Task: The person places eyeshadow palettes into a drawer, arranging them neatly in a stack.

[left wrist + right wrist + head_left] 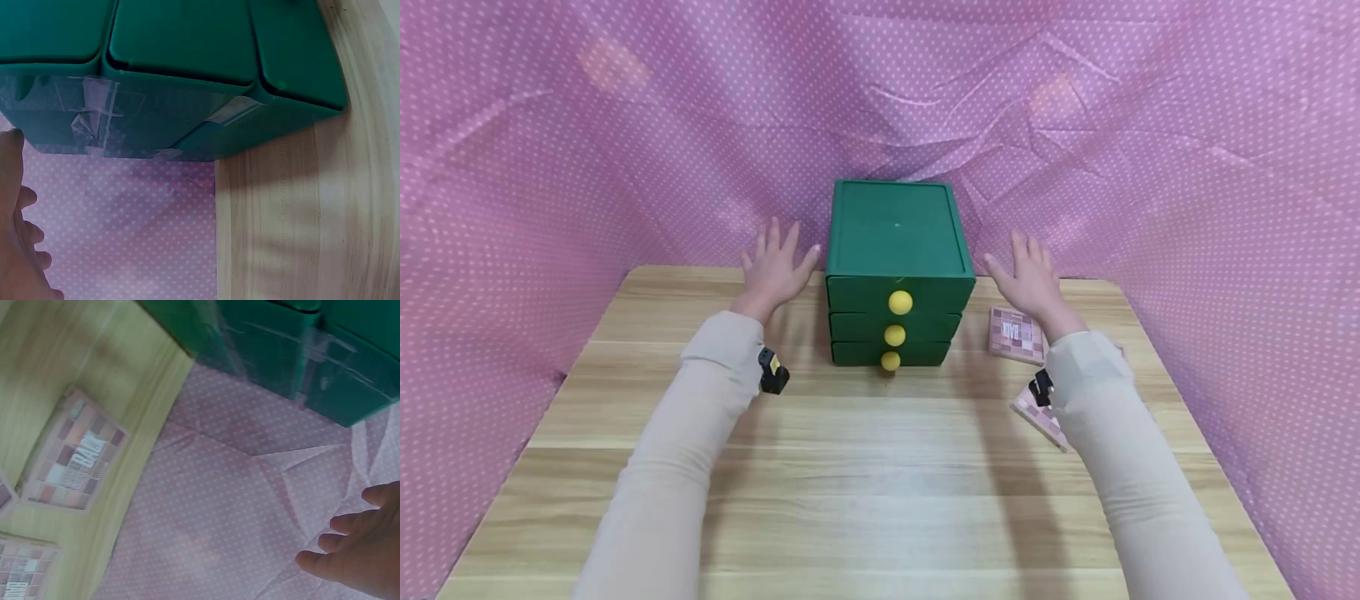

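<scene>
A green three-drawer box (895, 233) with round yellow knobs (900, 302) stands at the back middle of the table, its drawers closed. Left of it my left hand (772, 271) is held out with fingers spread, touching nothing visible; the left wrist view catches its fingers (28, 215) beside the box's taped side. On the other side my right hand (1028, 275) is likewise spread and holds nothing. Below that hand lies a pink eyeshadow palette (1015, 335), and a second palette (1041, 417) is partly hidden by the right forearm.
The right wrist view has several palettes (76, 453) lying on the wooden table (880, 483). Clear tape (97, 115) runs across the box's side. A pink dotted cloth (737, 108) hangs behind the table and along both sides.
</scene>
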